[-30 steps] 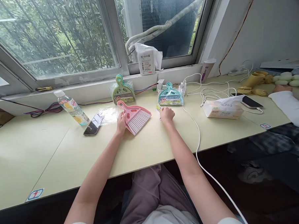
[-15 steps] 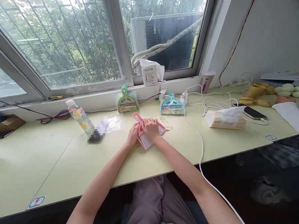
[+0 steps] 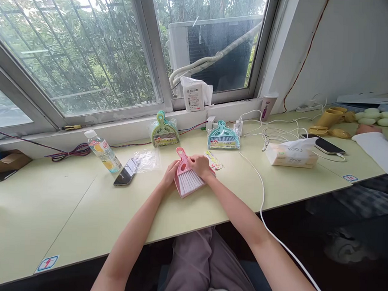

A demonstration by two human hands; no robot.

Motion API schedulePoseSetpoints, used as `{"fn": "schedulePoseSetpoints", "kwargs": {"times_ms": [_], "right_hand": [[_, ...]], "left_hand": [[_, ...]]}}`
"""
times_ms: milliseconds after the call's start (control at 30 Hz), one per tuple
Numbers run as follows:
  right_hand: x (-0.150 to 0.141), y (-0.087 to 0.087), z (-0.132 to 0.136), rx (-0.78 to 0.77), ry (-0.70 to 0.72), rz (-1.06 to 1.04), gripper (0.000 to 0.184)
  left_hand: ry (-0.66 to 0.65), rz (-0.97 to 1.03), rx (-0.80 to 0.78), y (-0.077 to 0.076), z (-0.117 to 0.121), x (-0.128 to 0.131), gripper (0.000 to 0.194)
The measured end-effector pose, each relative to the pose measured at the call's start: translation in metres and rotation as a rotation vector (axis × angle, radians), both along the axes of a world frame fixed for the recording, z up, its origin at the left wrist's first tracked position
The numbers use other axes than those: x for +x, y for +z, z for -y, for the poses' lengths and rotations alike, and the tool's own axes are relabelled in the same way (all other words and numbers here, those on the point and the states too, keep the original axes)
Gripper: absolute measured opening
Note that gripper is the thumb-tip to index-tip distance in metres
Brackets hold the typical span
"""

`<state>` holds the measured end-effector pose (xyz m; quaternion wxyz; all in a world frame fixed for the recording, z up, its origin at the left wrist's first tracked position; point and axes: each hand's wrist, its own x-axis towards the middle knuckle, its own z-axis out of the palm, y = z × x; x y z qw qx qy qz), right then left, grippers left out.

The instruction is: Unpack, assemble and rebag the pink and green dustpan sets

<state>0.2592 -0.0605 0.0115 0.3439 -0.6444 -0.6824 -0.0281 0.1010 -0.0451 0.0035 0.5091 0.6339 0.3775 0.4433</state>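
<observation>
A pink mini broom and dustpan set (image 3: 186, 178) lies on the pale green desk (image 3: 91, 209) in front of me, handle pointing away. My left hand (image 3: 171, 173) curls against its left edge. My right hand (image 3: 200, 165) grips its upper right side, fingers closed over the pink plastic. A small printed label card (image 3: 214, 160) lies just right of my right hand. An empty clear wrapper (image 3: 147, 159) rests to the left.
Packaged green (image 3: 164, 131) and teal (image 3: 223, 137) dustpan sets stand by the window sill. A bottle (image 3: 103, 150) and phone (image 3: 126, 172) lie left. A tissue box (image 3: 290, 152), cables (image 3: 272, 131) and another phone (image 3: 325, 145) sit right, near another person's sleeve (image 3: 377, 150).
My right hand left the label card and came onto the pink set. Both hands turned the set so its bristles point toward me.
</observation>
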Motion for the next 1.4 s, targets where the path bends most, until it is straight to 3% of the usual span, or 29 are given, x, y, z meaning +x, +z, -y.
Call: {"fn": "schedulePoseSetpoints", "kwargs": {"times_ms": [333, 700, 1000, 1300, 1400], "right_hand": [[0.004, 0.004, -0.001, 0.106, 0.011, -0.185, 0.047], [-0.018, 0.010, 0.019, 0.067, -0.057, 0.013, 0.041], [-0.004, 0.015, 0.015, 0.133, -0.050, -0.167, 0.047], [-0.010, 0.013, 0.019, 0.137, -0.109, -0.313, 0.048], [0.001, 0.020, 0.021, 0.203, -0.165, -0.495, 0.052]], "left_hand": [[-0.014, -0.031, 0.066, 0.015, 0.008, -0.002, 0.038], [0.162, -0.162, 0.231, 0.008, 0.017, 0.000, 0.040], [0.057, -0.058, 0.169, 0.013, 0.006, 0.003, 0.047], [0.033, -0.173, 0.225, 0.017, 0.008, 0.000, 0.047], [0.128, -0.249, 0.139, 0.011, -0.005, -0.014, 0.042]]}}
